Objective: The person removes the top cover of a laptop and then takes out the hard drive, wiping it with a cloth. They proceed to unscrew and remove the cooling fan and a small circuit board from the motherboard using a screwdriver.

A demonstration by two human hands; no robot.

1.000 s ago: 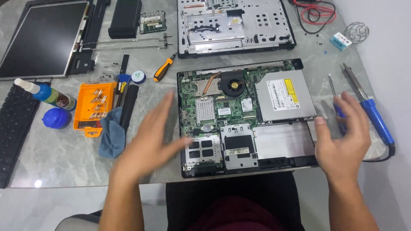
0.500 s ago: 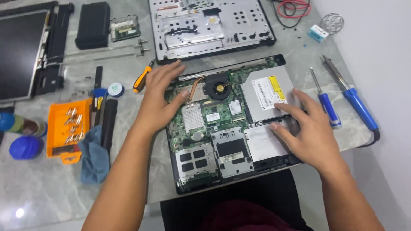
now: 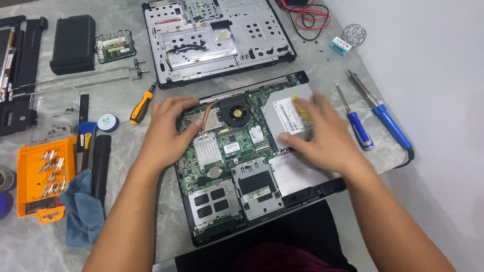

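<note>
Marble tabletop [image 3: 126, 211] by white wall [image 3: 428, 60]; both hands [image 3: 166, 133] [image 3: 322, 136] press flat, grip apart, on laptop base [image 3: 242, 166].

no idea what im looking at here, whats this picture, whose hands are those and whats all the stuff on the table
This is one view from a camera worn on a person's head, looking down at their own bare hands. On the grey table lies an opened laptop with its green circuit board and fan showing. The left hand rests on the laptop's left edge; the right hand lies flat on the silver disc drive. Neither hand grips anything. Around them lie an orange-handled screwdriver, a blue screwdriver, an orange tray and a blue cloth.
</note>
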